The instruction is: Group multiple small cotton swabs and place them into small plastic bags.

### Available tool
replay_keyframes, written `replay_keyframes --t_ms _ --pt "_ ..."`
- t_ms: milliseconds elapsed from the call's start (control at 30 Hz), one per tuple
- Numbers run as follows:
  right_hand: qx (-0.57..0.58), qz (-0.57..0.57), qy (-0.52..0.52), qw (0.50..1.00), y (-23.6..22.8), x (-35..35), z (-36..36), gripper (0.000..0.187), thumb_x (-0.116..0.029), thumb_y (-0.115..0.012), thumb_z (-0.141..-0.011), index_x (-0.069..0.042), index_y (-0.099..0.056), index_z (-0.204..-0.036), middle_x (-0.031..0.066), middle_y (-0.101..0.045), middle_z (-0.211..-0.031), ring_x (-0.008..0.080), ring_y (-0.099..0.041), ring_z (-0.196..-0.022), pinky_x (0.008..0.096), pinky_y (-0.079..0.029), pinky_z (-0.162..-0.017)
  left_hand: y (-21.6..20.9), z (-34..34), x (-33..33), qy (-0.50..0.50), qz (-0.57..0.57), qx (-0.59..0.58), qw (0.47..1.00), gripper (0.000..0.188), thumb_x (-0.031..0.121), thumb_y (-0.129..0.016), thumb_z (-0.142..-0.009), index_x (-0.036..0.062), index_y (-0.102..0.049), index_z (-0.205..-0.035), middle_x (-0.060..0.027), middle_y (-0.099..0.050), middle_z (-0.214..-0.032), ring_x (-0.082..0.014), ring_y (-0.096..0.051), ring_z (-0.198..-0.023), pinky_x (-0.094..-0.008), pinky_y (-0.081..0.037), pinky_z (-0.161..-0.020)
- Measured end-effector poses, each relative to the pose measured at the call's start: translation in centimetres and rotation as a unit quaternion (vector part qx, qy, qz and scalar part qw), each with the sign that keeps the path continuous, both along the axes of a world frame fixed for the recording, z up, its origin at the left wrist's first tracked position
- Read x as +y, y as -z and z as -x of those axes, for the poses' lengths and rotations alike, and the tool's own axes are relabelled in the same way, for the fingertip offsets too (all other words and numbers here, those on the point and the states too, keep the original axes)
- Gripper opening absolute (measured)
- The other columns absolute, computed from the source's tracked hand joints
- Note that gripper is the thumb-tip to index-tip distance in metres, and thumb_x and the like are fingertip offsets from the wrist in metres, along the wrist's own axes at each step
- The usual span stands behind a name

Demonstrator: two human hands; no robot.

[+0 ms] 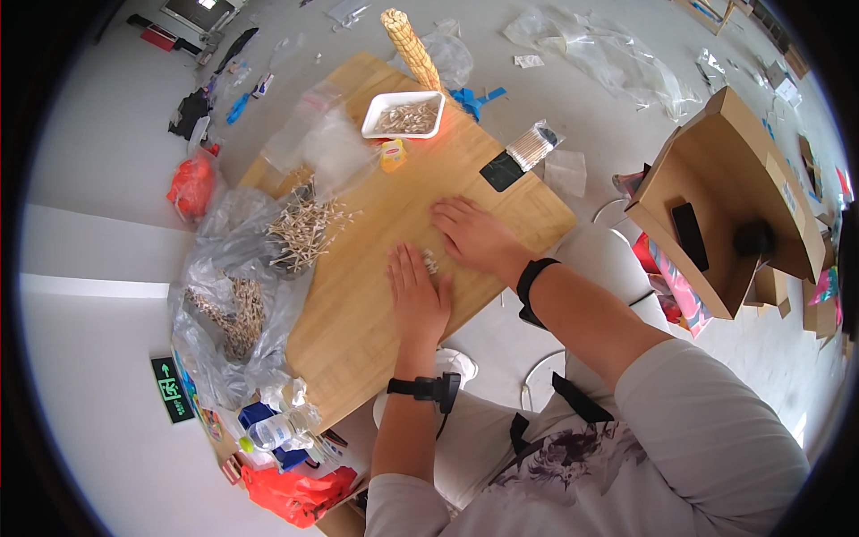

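Note:
My left hand [416,295] lies flat on the wooden table [358,358], fingers stretched out and pointing away from me. My right hand [472,234] rests palm down on the wood just to the right, its fingers loosely spread. Between the two hands sits a small cluster of short white pieces [430,261], which look like cotton swab ends. Neither hand appears to hold anything. At the left edge, loose cotton swabs [309,228] form a tangled heap. A white tray [368,127] with more swabs stands at the far side.
A clear packet of swabs [532,146] and a black flat object [501,171] lie at the right edge. Near the tray are a small yellow packet [393,155] and a woven straw-coloured stick [412,49]. Grey plastic bags [210,340] hang left; a cardboard box [716,179] stands right.

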State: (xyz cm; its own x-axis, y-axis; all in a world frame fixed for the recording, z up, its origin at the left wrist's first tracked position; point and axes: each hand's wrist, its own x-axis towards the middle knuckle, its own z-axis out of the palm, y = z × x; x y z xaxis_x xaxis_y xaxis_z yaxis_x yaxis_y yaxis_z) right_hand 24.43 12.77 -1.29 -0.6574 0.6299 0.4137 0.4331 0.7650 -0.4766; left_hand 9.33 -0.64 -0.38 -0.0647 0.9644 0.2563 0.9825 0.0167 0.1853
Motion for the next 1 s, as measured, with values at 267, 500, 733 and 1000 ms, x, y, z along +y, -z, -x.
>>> replay_keyframes --t_ms 267,500,733,1000 --pt "-0.003 0.008 0.0 1.0 0.2 0.4 0.2 0.034 -0.015 -0.059 -0.094 -0.003 -0.062 -0.126 0.0119 -0.06 -0.141 0.0291 -0.05 -0.14 0.0447 -0.033 -0.124 2.0 1.4 2.6 -0.002 0.023 0.03 0.999 0.084 0.046 -0.052 -0.104 -0.0106 -0.023 -0.16 -0.0313 -0.027 -0.166 -0.0458 -0.025 -0.156 -0.058 -0.021 -0.125" --pt "-0.017 0.011 0.002 1.0 0.1 0.1 0.2 0.034 -0.017 -0.06 -0.095 -0.004 -0.062 -0.126 0.0114 -0.06 -0.142 0.0287 -0.049 -0.141 0.0445 -0.034 -0.124 1.5 3.0 5.0 0.001 0.05 0.002 0.999 0.083 0.046 -0.048 -0.106 -0.0104 -0.02 -0.161 -0.0296 -0.023 -0.168 -0.0446 -0.02 -0.158 -0.058 -0.016 -0.127" --pt "-0.01 0.014 0.0 1.0 -0.1 0.2 0.4 0.034 -0.015 -0.06 -0.094 -0.004 -0.062 -0.126 0.0113 -0.06 -0.142 0.0285 -0.05 -0.141 0.044 -0.034 -0.124 0.8 2.0 2.8 -0.008 0.061 0.013 0.998 0.08 0.041 -0.048 -0.107 -0.0078 -0.018 -0.162 -0.0283 -0.019 -0.17 -0.0437 -0.016 -0.159 -0.0561 -0.012 -0.128" --pt "0.005 0.003 0.001 1.0 0.1 0.1 0.5 0.033 -0.014 -0.059 -0.094 -0.003 -0.062 -0.125 0.0124 -0.06 -0.142 0.0292 -0.051 -0.138 0.0441 -0.035 -0.123 0.2 -0.4 0.0 -0.004 0.078 -0.017 0.997 0.079 0.034 -0.052 -0.106 -0.0096 -0.018 -0.162 -0.0288 -0.02 -0.17 -0.0447 -0.017 -0.158 -0.0541 -0.013 -0.129"
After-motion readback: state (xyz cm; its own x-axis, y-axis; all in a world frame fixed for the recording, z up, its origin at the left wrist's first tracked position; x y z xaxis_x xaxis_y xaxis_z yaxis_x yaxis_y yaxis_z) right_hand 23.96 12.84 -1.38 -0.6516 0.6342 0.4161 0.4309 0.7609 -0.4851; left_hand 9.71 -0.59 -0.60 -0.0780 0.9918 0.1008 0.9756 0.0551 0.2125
